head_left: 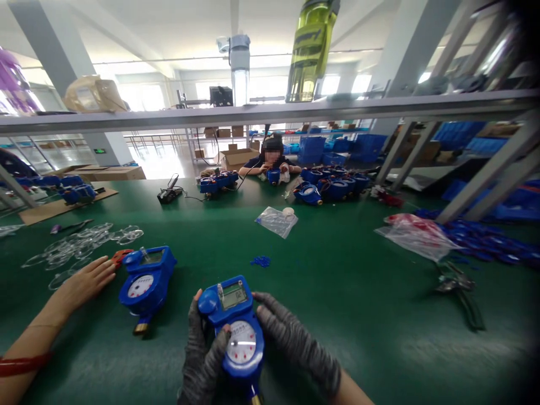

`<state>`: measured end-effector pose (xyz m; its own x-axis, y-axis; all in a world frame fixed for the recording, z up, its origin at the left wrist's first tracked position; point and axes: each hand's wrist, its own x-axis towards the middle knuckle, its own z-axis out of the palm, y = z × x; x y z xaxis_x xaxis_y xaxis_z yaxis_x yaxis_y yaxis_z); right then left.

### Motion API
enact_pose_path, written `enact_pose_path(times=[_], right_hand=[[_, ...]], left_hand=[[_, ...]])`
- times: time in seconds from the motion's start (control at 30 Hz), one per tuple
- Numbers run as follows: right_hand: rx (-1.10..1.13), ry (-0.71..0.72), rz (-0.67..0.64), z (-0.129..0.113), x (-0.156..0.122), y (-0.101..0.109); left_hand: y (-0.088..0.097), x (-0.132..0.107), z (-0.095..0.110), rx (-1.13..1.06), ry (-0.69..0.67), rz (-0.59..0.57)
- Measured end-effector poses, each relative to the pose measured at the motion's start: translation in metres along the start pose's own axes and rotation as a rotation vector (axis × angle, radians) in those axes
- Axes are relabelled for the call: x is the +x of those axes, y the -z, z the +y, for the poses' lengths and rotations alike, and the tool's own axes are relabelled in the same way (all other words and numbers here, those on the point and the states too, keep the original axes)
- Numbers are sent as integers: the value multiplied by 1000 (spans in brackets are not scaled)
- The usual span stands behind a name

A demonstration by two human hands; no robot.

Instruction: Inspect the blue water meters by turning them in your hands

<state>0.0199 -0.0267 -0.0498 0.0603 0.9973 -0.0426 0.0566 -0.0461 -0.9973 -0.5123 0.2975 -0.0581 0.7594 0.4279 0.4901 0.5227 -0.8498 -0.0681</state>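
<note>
A blue water meter [233,349] with a small display and a white round dial is in front of me, its brass end toward me. My left hand [202,343], in a grey fingerless glove, grips its left side, the thumb resting over the dial's edge. My right hand [295,340], gloved the same way, holds the meter's upper right side with its fingertips. To the left stands a second blue water meter [148,281]. A co-worker's bare hand [90,278] lies beside it, close to an orange-red piece [121,257].
Clear rings [80,244] lie at left. Small blue parts [260,261] and a plastic bag [276,221] are ahead. Pliers [458,287] and a blue pile [489,239] are at right. Another person [272,154] sits opposite, near more meters [333,183]. A shelf [261,115] crosses above.
</note>
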Motion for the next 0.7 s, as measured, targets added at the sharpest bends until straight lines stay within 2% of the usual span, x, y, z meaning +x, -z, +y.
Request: enact_pose_path(times=[0.03,0.07,0.13,0.17,0.23,0.37,0.5,0.53,0.6,0.7], right_hand=[[-84,19,74,3,16,18],[-188,47,202,8,35,36],[-449,70,389,22,75,70],[-578,59,415,29,92,84],[-685,33,421,43,120,101],[-764,7,390,56,143,105],[-845,-13,390,55,147,98],[-858,-20,397,54,148,97],[-869,-32,411,50,150,97],[-848,-51,435,43,150,95]], left_hand=[[1,-1,5,113,-27,-16],[4,0,11,211,-24,-28],[12,4,25,286,22,-14],[16,6,32,256,43,15],[23,8,46,105,137,69],[32,21,90,-325,432,124],[33,70,154,-786,464,-140],[30,84,169,-907,514,-139],[20,108,196,-1137,618,-50],[2,127,224,-1168,686,153]])
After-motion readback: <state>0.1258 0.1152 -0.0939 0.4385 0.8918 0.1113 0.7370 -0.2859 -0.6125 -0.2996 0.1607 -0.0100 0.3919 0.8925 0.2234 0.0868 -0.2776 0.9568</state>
